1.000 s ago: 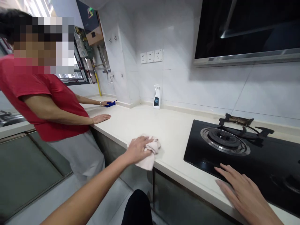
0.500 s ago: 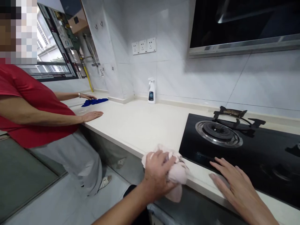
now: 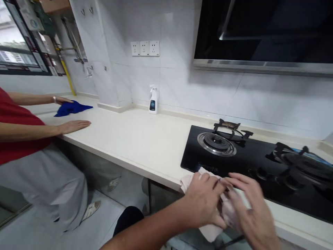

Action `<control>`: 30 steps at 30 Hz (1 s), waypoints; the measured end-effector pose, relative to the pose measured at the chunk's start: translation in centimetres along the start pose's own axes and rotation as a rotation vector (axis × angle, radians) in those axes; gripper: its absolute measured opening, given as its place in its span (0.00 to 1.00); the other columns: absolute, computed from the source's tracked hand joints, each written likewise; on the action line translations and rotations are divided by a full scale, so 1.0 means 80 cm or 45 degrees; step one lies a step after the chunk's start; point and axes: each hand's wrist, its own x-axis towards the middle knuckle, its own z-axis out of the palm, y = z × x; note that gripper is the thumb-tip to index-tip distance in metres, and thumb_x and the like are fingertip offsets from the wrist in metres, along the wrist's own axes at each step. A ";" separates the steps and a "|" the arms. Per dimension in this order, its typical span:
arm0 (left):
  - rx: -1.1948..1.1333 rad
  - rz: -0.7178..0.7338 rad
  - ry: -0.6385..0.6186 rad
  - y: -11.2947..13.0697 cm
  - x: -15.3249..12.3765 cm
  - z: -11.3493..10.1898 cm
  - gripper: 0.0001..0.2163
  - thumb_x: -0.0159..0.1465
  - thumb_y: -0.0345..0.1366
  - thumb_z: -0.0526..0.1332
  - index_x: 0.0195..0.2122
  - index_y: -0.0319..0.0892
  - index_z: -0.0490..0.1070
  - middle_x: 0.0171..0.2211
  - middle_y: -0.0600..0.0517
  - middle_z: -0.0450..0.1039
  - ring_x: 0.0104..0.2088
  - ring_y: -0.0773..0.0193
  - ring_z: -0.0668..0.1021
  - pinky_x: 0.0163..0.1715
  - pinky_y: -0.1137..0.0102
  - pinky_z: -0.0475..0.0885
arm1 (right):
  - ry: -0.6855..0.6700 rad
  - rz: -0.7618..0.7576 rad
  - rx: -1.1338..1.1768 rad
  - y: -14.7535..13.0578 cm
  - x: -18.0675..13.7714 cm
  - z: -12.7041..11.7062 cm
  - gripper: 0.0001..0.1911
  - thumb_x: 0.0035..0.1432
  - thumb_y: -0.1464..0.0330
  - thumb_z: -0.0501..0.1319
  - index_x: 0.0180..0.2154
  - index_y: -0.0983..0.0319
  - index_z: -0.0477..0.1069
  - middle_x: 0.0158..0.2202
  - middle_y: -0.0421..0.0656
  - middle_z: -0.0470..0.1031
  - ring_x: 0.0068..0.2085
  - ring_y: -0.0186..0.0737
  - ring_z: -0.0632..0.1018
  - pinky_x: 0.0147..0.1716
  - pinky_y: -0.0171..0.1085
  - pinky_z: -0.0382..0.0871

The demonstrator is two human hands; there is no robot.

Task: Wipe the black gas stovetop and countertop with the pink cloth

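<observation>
My left hand (image 3: 204, 199) is closed round a pale pink cloth (image 3: 210, 232), bunched up at the counter's front edge beside the black gas hob (image 3: 249, 163). Part of the cloth hangs below the edge. My right hand (image 3: 253, 208) is right up against the cloth's other side, fingers bent but apart, their tips close to my left fingers. Its thumb is smeared by motion, and whether it touches the cloth is hard to make out.
A white spray bottle (image 3: 153, 100) stands by the wall on the pale counter (image 3: 130, 139). At the left, a person in a red shirt (image 3: 18, 121) has one hand on a blue cloth (image 3: 73, 108). Burner grates (image 3: 231, 132) rise from the hob, beneath a dark range hood (image 3: 260, 34).
My view has swung right. My left hand has carried the pink cloth rightward along the counter edge, and my right hand has left the hob's front edge to meet it.
</observation>
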 end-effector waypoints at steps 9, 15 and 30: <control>-0.479 -0.104 -0.168 -0.084 -0.063 -0.092 0.30 0.58 0.43 0.73 0.62 0.53 0.72 0.64 0.47 0.69 0.63 0.49 0.71 0.63 0.56 0.67 | -0.356 -0.255 -0.486 -0.035 -0.011 0.076 0.41 0.55 0.49 0.70 0.66 0.53 0.63 0.63 0.52 0.67 0.61 0.65 0.67 0.58 0.65 0.58; -0.243 -0.363 0.298 -0.142 -0.033 -0.094 0.16 0.68 0.47 0.59 0.53 0.48 0.77 0.51 0.48 0.79 0.52 0.54 0.80 0.56 0.58 0.75 | -0.460 -0.297 -0.573 -0.040 0.002 0.075 0.40 0.49 0.48 0.75 0.60 0.52 0.68 0.61 0.51 0.69 0.59 0.63 0.68 0.54 0.61 0.60; 0.127 -0.245 0.212 -0.176 -0.039 -0.056 0.18 0.68 0.55 0.58 0.52 0.54 0.78 0.53 0.49 0.79 0.56 0.47 0.78 0.58 0.51 0.72 | 0.133 0.320 -1.081 0.191 -0.093 -0.174 0.28 0.67 0.44 0.52 0.30 0.60 0.69 0.30 0.48 0.72 0.34 0.49 0.72 0.38 0.45 0.65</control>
